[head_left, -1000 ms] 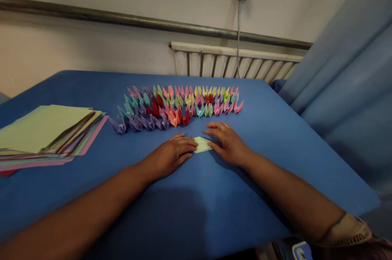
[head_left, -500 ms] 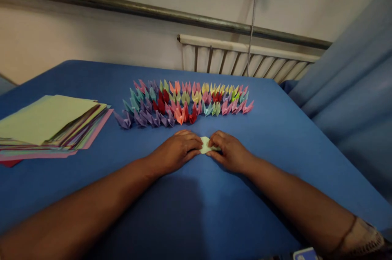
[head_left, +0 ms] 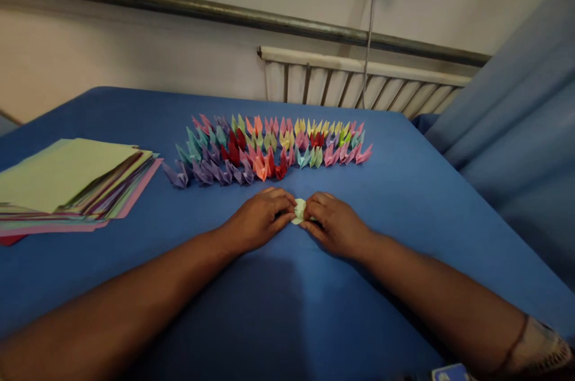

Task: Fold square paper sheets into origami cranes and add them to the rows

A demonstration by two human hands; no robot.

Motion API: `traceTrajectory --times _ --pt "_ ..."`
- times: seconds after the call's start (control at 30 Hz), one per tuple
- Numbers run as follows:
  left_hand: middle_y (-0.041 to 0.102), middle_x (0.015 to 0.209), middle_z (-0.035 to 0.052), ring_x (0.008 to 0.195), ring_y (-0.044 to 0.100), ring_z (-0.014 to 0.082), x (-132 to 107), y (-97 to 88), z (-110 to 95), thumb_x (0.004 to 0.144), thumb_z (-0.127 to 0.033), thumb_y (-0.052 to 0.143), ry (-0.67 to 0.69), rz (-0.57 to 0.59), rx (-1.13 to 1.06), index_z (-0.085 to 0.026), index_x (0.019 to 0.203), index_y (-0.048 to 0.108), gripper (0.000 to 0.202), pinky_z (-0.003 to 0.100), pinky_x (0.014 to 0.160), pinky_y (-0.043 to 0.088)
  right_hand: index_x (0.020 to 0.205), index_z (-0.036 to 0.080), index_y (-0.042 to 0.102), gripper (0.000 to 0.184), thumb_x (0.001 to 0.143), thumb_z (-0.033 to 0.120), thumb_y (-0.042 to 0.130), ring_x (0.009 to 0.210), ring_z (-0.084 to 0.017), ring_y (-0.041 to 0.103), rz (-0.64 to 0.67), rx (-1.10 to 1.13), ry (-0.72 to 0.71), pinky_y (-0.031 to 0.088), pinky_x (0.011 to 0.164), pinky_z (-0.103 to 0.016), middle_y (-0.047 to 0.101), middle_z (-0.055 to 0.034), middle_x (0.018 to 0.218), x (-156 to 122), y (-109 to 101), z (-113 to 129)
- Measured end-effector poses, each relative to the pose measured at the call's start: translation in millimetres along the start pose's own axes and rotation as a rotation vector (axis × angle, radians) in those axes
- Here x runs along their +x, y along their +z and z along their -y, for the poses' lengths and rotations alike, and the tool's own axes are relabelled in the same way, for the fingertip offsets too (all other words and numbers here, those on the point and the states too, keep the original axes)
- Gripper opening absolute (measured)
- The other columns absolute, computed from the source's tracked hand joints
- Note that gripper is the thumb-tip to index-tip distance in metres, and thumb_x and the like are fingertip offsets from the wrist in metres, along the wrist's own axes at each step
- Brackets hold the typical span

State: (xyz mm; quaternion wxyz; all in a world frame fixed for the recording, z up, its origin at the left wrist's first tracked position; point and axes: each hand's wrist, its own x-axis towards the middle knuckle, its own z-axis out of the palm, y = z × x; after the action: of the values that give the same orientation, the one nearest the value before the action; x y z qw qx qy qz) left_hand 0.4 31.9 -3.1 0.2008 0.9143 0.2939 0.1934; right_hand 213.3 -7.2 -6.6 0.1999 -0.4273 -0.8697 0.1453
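Note:
A small folded piece of pale green paper (head_left: 299,211) lies on the blue table (head_left: 404,201), pinched between both hands. My left hand (head_left: 257,219) rests on the table with its fingers curled onto the paper's left side. My right hand (head_left: 335,222) presses the paper's right side with bent fingers. Most of the paper is hidden under the fingertips. Just beyond the hands stand rows of several small folded paper figures (head_left: 269,147) in purple, teal, red, pink, yellow and green.
A stack of coloured paper sheets (head_left: 72,186), pale green on top, lies at the table's left. Behind the table are a white radiator (head_left: 359,84), a metal pipe (head_left: 179,6) along the wall and a hanging cord (head_left: 369,27). Blue fabric (head_left: 516,111) hangs at the right.
Both hands have drawn closer together over the pale green paper, which now shows much less between the fingers. The view has shifted slightly.

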Motion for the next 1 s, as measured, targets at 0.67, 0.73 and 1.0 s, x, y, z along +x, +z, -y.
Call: traceTrajectory --times 0.67,0.73,1.0 --pt "0.063 0.104 0.0040 0.097 0.057 0.0186 -5.4 0.0 -1.0 0.087 -0.018 0.054 -0.085 -0.094 0.052 -0.018 0.087 0.062 0.008 0.035 0.088 0.047 0.114 0.016 0.064 0.028 0.097 0.020 0.042 0.082 -0.021 0.054 0.160 -0.398 -0.114 0.040 0.074 -0.034 0.064 -0.0087 0.096 -9.7 -9.5 13.2" --pt "0.064 0.108 0.0047 0.101 0.057 0.0196 -5.7 -1.2 -1.9 0.089 -0.016 0.052 -0.038 -0.060 0.092 -0.020 0.093 0.066 0.015 0.037 0.091 0.046 0.114 0.016 0.064 0.028 0.098 0.020 0.041 0.082 -0.020 0.054 0.165 -0.393 -0.105 0.040 0.074 -0.034 0.064 -0.0087 0.096 -9.1 -10.2 13.8" --pt "0.068 0.109 0.0041 0.105 0.059 0.0210 -7.5 -10.1 -4.7 0.085 -0.012 0.054 0.065 0.039 0.129 -0.022 0.104 0.069 0.026 0.042 0.098 0.042 0.112 0.017 0.064 0.027 0.097 0.022 0.042 0.093 -0.021 0.055 0.118 -0.361 -0.116 0.043 0.079 -0.035 0.060 -0.0109 0.123 -9.3 -10.3 11.4"
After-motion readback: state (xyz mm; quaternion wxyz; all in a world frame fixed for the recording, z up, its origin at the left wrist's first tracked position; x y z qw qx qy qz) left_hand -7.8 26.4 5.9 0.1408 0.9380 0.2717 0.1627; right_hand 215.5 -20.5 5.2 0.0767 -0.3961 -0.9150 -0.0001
